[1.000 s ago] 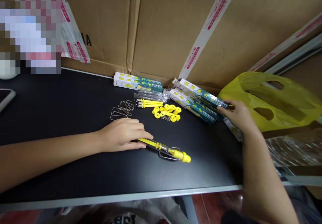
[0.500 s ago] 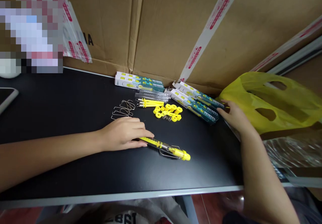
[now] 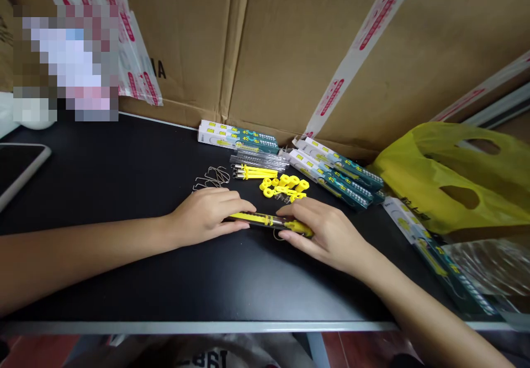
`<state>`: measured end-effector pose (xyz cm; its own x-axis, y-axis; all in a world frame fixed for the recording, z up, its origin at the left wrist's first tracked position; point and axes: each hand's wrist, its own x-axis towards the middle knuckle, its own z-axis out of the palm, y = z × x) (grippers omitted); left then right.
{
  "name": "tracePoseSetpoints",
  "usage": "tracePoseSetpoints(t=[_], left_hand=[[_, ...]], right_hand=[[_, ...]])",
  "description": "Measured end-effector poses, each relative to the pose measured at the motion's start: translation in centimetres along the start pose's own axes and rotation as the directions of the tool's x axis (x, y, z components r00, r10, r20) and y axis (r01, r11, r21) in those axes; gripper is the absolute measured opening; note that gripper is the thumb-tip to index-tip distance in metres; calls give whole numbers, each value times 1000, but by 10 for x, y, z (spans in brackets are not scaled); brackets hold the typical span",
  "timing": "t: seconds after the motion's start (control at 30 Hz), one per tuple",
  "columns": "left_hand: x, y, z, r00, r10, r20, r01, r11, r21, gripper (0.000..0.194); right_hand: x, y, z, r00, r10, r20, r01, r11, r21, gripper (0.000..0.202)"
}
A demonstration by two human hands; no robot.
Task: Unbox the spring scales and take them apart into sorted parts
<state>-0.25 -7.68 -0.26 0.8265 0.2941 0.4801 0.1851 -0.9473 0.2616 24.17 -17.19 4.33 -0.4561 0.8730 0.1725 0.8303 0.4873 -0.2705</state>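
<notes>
A clear-tubed yellow spring scale (image 3: 256, 218) lies level between my hands, just over the black table. My left hand (image 3: 213, 213) pinches its left end between thumb and fingers. Around the yellow right end, my right hand (image 3: 321, 227) is closed, partly covering that end and a bent wire hook. Behind them lie several loose wire hooks (image 3: 212, 178), yellow rods with metal ends (image 3: 254, 172), clear tubes (image 3: 260, 159), and small yellow caps and rings (image 3: 285, 182) with tiny springs (image 3: 282, 197).
Printed boxes (image 3: 238, 136) lie at the back, with more boxes (image 3: 331, 175) to their right. Another box (image 3: 439, 257) rests at the right edge by a yellow plastic bag (image 3: 459, 169). A phone (image 3: 20, 172) is at left. Large cardboard (image 3: 290, 42) stands behind the table.
My right hand has come from the boxes at right to grip the spring scale's yellow end. The scale has turned nearer level. A box at the right edge is now uncovered.
</notes>
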Motion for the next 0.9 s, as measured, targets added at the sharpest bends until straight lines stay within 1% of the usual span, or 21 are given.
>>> tracePoseSetpoints(t=[0.03, 0.1, 0.17, 0.23, 0.37, 0.43, 0.47, 0.53, 0.6, 0.7, 0.77, 0.83, 0.9], left_hand=[[0, 0, 0, 1000, -13, -9, 13, 1000, -4, 24], [0, 0, -1, 999, -34, -27, 34, 999, -7, 25], [0, 0, -1, 998, -53, -41, 53, 998, -16, 26], [0, 1, -1, 995, -74, -59, 72, 997, -42, 29], [-1, 2, -2, 992, -100, -81, 89, 988, -128, 29], [0, 3, -4, 992, -90, -94, 76, 986, -145, 26], [1, 4, -5, 992, -77, -104, 62, 988, -139, 25], [2, 5, -7, 993, -29, -117, 17, 995, -103, 25], [2, 7, -7, 993, 43, -109, -48, 998, -45, 29], [0, 11, -4, 985, 156, -74, -147, 982, 115, 35], [-2, 15, -3, 978, 208, -35, -194, 951, 242, 38], [-3, 17, -2, 976, 216, 9, -206, 918, 340, 40], [-3, 19, -2, 979, 201, 36, -198, 893, 404, 41]], right_hand=[[0, 3, 3, 1000, 26, -12, -26, 1000, 13, 21], [-3, 11, 8, 994, 97, -47, -92, 990, 109, 17], [-6, 19, 12, 978, 188, -94, -160, 956, 244, 19], [-8, 23, 15, 956, 262, -132, -197, 906, 376, 24], [-9, 25, 21, 923, 355, -146, -211, 787, 580, 24], [-8, 25, 25, 911, 379, -160, -201, 749, 632, 22], [-9, 25, 27, 909, 380, -174, -189, 744, 641, 22], [-9, 23, 32, 908, 359, -214, -153, 761, 631, 24], [-10, 19, 37, 913, 311, -264, -102, 800, 591, 29], [-10, 9, 47, 928, 185, -324, -5, 875, 484, 35], [-8, 2, 54, 939, 94, -330, 56, 907, 418, 36], [-5, -4, 60, 945, 25, -327, 108, 918, 383, 36], [-2, -7, 62, 943, -23, -331, 155, 912, 379, 37]])
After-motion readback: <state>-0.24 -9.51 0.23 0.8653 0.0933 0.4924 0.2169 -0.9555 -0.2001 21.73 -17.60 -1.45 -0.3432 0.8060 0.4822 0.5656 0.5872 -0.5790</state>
